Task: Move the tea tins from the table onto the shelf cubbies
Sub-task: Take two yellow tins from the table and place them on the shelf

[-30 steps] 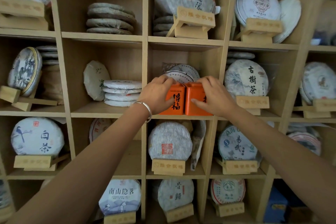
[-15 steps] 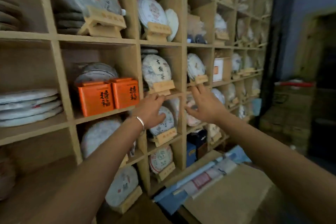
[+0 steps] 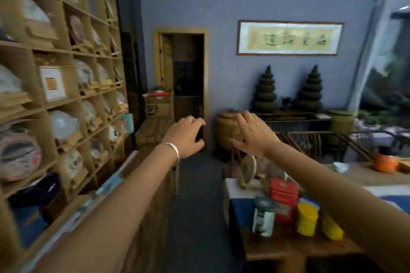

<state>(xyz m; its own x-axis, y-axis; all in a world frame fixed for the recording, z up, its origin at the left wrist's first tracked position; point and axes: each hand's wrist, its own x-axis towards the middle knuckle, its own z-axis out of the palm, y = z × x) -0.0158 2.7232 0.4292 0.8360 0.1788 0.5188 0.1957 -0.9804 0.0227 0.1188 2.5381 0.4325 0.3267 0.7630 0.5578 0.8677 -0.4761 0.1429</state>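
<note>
Both hands were empty and held out in mid-air over the aisle, so the step in hand looked like the reach toward the table for the next tins. The left hand, a bracelet at its wrist, had its fingers loosely curled around nothing; the right hand was spread wider, fingers relaxed and apart. Neither touched anything. The tea tins left to move stood at the near right on the table: a dark-lidded tin with a white and green label nearest the aisle, a red box-shaped tin just behind it, and two yellow tins to its right, all upright and close together. The next move would call for lowering both hands down and to the right, then closing on a tin each (the red one and the dark-lidded one sat close enough that a careless grab could knock its neighbour). The shelf cubbies ran along the left wall, mostly filled with round wrapped tea cakes on wooden stands, so a free cubby would have to be picked. The table top was dark wood with a blue cloth and white patch further back. Beyond it the room had blue walls, a framed calligraphy panel, a dark doorway, two tiered dark ornaments, a large jar and wooden chairs.
</note>
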